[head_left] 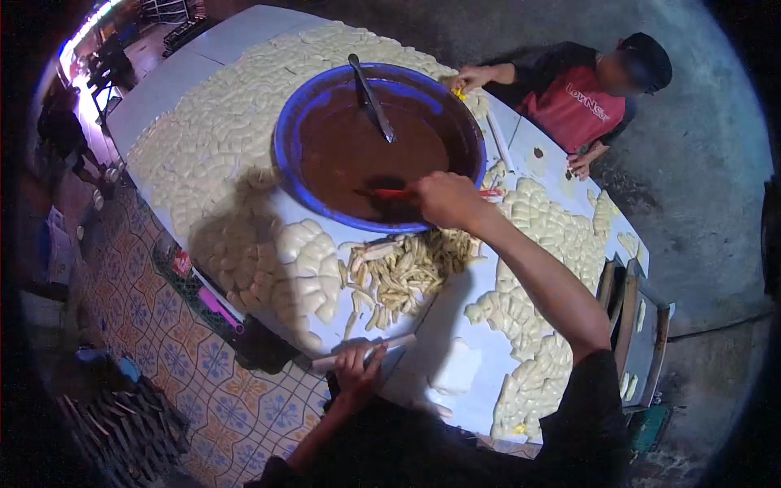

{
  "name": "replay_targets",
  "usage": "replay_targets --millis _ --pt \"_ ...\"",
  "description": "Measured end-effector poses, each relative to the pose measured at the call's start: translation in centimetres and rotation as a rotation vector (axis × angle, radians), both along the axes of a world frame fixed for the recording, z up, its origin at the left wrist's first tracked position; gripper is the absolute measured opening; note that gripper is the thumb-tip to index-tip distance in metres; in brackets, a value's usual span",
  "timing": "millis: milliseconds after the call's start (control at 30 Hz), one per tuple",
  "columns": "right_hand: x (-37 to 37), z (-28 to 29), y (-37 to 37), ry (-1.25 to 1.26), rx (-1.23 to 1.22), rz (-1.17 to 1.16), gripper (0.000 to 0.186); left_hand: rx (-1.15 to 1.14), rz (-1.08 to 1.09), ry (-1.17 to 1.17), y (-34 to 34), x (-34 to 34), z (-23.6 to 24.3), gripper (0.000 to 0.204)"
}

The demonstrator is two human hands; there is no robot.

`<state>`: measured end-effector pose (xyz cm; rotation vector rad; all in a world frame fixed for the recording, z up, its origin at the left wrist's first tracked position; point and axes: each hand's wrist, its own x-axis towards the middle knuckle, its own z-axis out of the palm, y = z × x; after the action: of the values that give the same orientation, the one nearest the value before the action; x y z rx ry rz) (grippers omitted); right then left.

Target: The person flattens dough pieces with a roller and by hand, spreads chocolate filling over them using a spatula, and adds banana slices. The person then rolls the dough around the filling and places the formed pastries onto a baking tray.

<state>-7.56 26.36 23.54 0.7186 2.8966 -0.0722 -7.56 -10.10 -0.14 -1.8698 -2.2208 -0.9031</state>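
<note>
Two grips are engaged: the right hand (446, 200) pinches a red tool (392, 194) over the basin (288, 159), mid desk (244, 32); the left hand (358, 368) clasps a rod (399, 342) at the near edge. Much dough (203, 134) appears portioned; brown mix (350, 146) remains in the basin, loose strips (407, 281) beside it.

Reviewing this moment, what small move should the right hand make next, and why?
I'd probably raise the red tool a little: the right hand holds it inside the blue tub, where its far end appears to meet the brown mixture. The left hand is occupied with a pale rod.
</note>
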Motion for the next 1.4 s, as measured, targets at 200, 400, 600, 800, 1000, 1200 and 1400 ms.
replay_targets --millis 200,400,600,800,1000,1200,1400 --pt "-6.0 -1.9 3.3 -0.432 -0.098 0.128 0.024 -0.085 -0.024 -0.116 0.0 -0.3 1.2 0.051" --pt "-5.5 0.7 1.6 -0.495 -0.229 0.196 0.029 -0.074 -0.030 0.103 -0.4 -0.3 1.7 0.051" --pt "3.0 5.8 2.6 -0.284 -0.832 0.111 0.020 0.101 0.062 0.014 -0.7 1.0 1.1 0.042" --pt "21.2 2.9 -11.4 0.108 -0.673 0.081 0.045 0.121 0.093 -0.030 0.9 -0.2 2.7 0.026" --pt "32.6 -12.4 -28.7 0.227 -0.278 -0.335 0.075 0.052 0.030 -0.008 2.2 0.7 3.4 0.036" --pt "32.9 -16.5 -32.2 0.293 -0.176 -0.499 0.051 0.036 0.003 -0.003 0.9 0.6 2.2 0.040" --pt "33.4 -10.7 -31.9 -0.003 -0.242 -0.485 0.052 0.053 -0.003 0.004 1.0 0.3 3.1 0.042"
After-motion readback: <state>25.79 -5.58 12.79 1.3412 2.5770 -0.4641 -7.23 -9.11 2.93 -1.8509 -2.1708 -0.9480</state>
